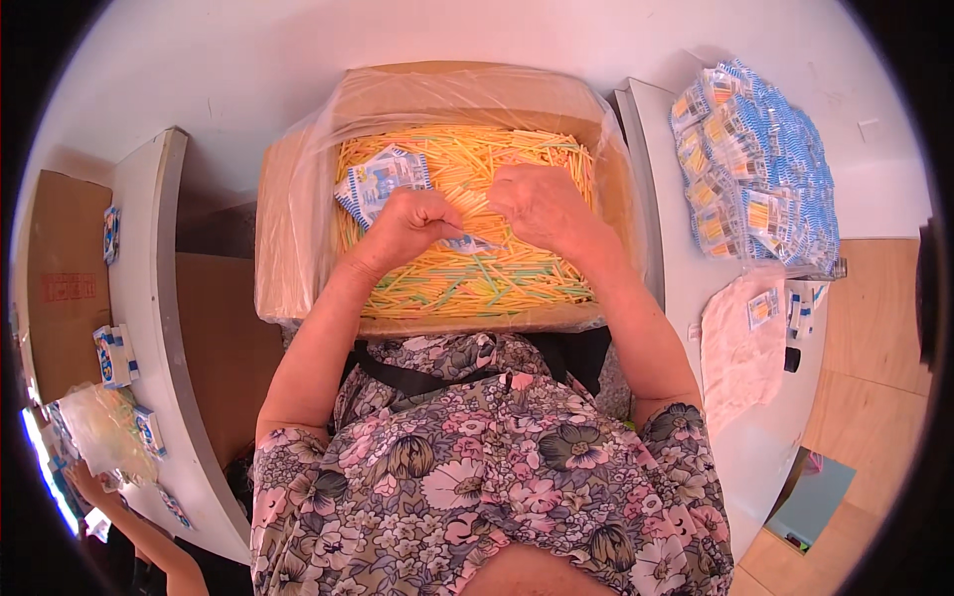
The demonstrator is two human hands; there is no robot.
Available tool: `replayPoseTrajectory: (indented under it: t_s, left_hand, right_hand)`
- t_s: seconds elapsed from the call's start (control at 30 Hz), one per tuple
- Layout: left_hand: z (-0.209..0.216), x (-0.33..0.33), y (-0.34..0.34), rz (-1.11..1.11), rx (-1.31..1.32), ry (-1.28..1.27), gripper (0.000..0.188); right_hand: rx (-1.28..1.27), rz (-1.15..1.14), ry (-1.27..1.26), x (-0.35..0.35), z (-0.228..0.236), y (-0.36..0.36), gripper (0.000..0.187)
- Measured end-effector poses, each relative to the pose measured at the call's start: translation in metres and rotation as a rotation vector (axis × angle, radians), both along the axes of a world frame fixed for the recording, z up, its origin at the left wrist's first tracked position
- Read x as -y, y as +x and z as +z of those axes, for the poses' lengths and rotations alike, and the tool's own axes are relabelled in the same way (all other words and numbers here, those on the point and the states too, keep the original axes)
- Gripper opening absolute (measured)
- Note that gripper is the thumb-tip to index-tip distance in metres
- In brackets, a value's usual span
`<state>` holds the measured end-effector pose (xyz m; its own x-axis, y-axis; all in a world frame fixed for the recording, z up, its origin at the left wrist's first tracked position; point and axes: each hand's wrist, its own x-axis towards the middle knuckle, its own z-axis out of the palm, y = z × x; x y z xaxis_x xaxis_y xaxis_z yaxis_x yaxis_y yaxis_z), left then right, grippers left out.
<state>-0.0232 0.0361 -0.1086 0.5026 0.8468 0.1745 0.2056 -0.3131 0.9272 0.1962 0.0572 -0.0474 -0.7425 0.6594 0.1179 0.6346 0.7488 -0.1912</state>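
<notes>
A large cardboard box (298,233) lined with clear plastic stands before me, filled with thin yellow, orange and green sticks (517,283). Over its middle, my left hand (410,226) is closed in a pinch on a small clear-and-blue plastic packet (467,242), which hangs below its fingertips. Just to the right, my right hand (545,206) has its fingers pressed together. Pale yellow sticks show by its fingertips, but what it grips is hidden. Several blue-and-clear packets (383,184) lie on the sticks behind my left hand.
On the right table, a big heap of filled packets (760,164) lies behind a pale pink cloth (743,343). Along the left table are blue-and-white packs (116,356) and a clear plastic bag (104,427). Another person's hand (91,485) reaches in at lower left.
</notes>
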Motion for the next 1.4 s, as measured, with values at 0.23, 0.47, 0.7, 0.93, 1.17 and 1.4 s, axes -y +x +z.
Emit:
replayPoseTrajectory:
  t_s: [0.23,0.47,0.7,0.93,1.17,1.4]
  left_hand:
    - [0.004,-0.001,-0.001,0.069,0.206,-0.251,0.006]
    - [0.007,0.000,0.000,0.086,0.150,-0.221,0.005]
    - [0.006,0.000,0.016,0.041,0.101,0.032,0.008]
    - [0.006,-0.006,0.005,-0.024,0.094,-0.361,0.008]
    - [0.012,-0.009,0.009,0.064,0.459,-0.595,0.020]
    - [-0.006,-0.005,0.003,0.011,0.452,-0.517,0.018]
  right_hand:
    - [-0.818,-0.597,-0.809,0.011,-0.002,-0.017,0.018]
    - [-0.924,-0.585,-0.794,0.015,-0.017,-0.034,0.023]
    - [-0.772,-0.474,-0.449,0.003,-0.018,-0.046,0.026]
    - [-0.845,-0.694,-0.602,-0.013,-0.029,0.013,0.020]
    - [-0.222,-0.309,-0.668,0.066,-0.051,0.027,0.023]
    - [-0.611,-0.503,-0.724,0.048,-0.008,0.036,0.022]
